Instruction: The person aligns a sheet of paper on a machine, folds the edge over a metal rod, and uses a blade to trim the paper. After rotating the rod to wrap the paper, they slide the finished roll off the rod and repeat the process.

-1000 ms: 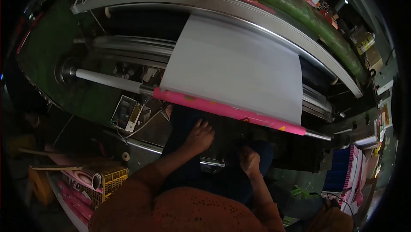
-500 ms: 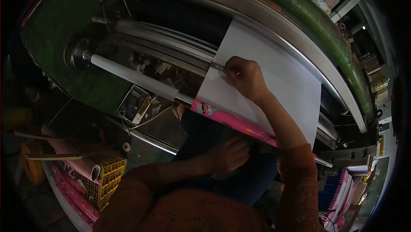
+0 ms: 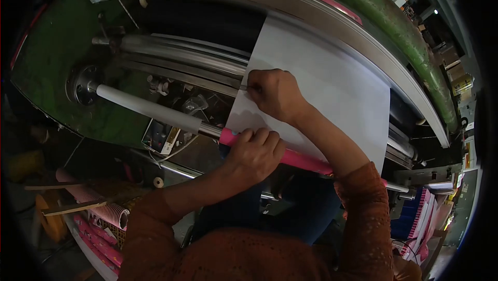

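A wide white sheet [image 3: 327,89] runs down from the machine's upper rollers to a pink printed roll [image 3: 306,160] on a metal shaft. On that roll, near its left end, rests my left hand [image 3: 255,156], its fingers curled over the top. My right hand [image 3: 277,94] is closed in a pinch at the sheet's left edge, beside a metal bar. A small piece of a thin metal strip shows at its fingertips; the rest is hidden. Left of the pink roll, a white tube [image 3: 148,109] sits on the same shaft.
A round flange [image 3: 83,85] holds the shaft's left end. Below the shaft stands a small control box [image 3: 162,137]. Striped and pink rolls [image 3: 96,232] lie at lower left. A long green roller [image 3: 384,34] crosses the upper right.
My left hand has risen from near my lap onto the pink roll. My right hand has shifted slightly left with the thin strip. The camera view has moved a little.
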